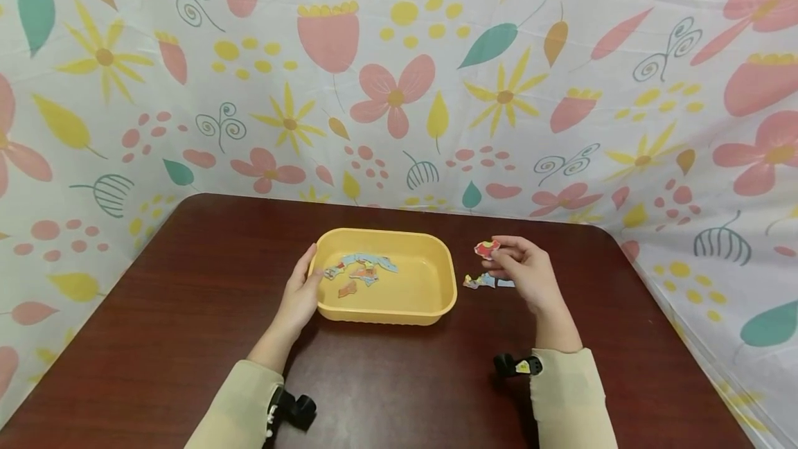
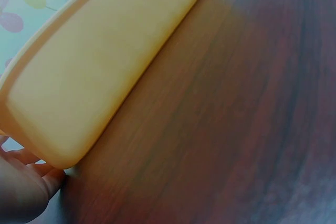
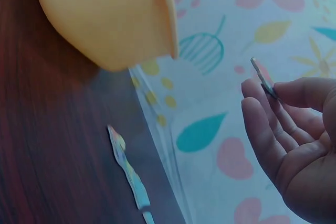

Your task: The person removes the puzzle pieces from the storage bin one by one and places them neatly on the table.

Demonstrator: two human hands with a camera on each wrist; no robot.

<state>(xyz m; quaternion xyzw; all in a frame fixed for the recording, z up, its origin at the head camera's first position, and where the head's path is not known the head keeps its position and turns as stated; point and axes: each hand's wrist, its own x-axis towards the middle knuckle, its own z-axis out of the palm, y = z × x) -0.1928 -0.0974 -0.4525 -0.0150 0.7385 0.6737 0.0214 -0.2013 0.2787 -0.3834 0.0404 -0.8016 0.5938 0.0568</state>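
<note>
A shallow yellow plastic tray [image 1: 418, 279] stands on the table. My left hand [image 1: 298, 302] grips its left end, thumb at the rim and fingers along the outer wall; the left wrist view shows those fingers [image 2: 37, 166] against the corner. Inside, toward the left, lie a blue curved puzzle piece [image 1: 377, 261], an orange-and-blue piece [image 1: 368, 274] and a small orange piece [image 1: 347, 288]. To the right of the tray, my right hand [image 1: 530, 272] pinches a small red-and-yellow puzzle piece [image 1: 486, 249], seen edge-on in the right wrist view. Below it, joined-looking pieces [image 1: 481, 281] lie flat, partly hidden.
The dark reddish-brown wooden table [image 1: 399, 380] meets a flower-printed cloth [image 1: 399, 158] behind it and at both sides. A black wrist camera [image 1: 299, 411] sits at the left sleeve, and another wrist camera [image 1: 514, 366] at the right one.
</note>
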